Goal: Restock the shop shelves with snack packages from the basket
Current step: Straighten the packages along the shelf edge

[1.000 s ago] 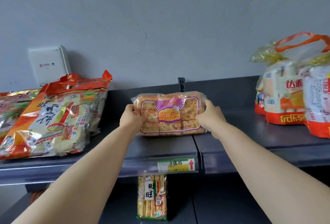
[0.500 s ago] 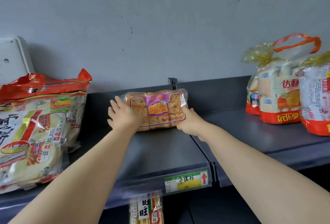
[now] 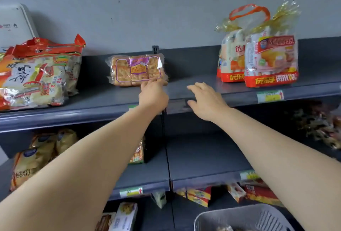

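Cracker pack [image 3: 135,69], clear wrap with a purple label, stands on its long edge on the top shelf [image 3: 110,99]. It sits far centre and leans back on the shelf's rear panel, label facing out.

Left hand [image 3: 153,94] reaches in from near left. Its fingers [image 3: 156,83] are extended and close together, with the tips touching the pack's lower right corner. Cannot tell if they pinch the wrap; no curl around the pack shows.

Right hand [image 3: 206,99] is palm down over the shelf's front edge, just right of the left hand and apart from the pack. Its fingers are straight and slightly spread, holding nothing.

Big rice cracker bags [image 3: 35,76] with red tops lie stacked at the left end of the top shelf, well apart from the pack. A white wall box [image 3: 14,26] is behind them.

Two handled cake bags [image 3: 271,55] stand side by side on the right, the nearer one overlapping the other. A price tag [image 3: 270,96] is on the shelf edge below them.

On the lower shelf [image 3: 203,157], yellow snack bags [image 3: 36,155] are at the left and blurred dark packets at the far right. More small packs sit below that, hard to read.

Grey plastic basket [image 3: 245,216] is at the near right bottom edge, only partly in frame. Its contents barely show and I cannot tell what they are.
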Demonstrator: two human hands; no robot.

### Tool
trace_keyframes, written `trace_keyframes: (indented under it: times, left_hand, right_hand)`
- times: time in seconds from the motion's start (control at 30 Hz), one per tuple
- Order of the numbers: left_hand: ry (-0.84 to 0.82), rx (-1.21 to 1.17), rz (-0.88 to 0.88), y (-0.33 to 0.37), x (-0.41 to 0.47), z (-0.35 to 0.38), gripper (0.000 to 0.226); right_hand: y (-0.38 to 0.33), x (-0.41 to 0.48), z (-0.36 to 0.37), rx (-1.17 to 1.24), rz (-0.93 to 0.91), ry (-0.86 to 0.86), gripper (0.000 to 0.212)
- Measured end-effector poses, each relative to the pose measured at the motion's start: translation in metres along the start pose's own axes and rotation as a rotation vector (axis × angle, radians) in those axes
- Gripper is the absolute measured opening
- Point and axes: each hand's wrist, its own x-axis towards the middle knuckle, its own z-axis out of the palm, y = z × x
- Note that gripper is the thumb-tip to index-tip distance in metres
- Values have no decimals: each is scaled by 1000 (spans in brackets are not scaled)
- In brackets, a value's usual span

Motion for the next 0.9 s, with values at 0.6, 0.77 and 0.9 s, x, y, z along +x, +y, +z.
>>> trace_keyframes:
  times: [0.6,0.77,0.9]
  left_hand:
    - [-684,44,-162,21,-225,193,43]
    - [-833,-27,-247,12,-256,242,38]
    - [-891,-60,-298,9,-265,273,37]
  right_hand:
    - [147,-257,122,-11,291,-538,43]
    - [172,-290,165,17,404,-747,41]
    - [189,-302,191,29,486,-794,44]
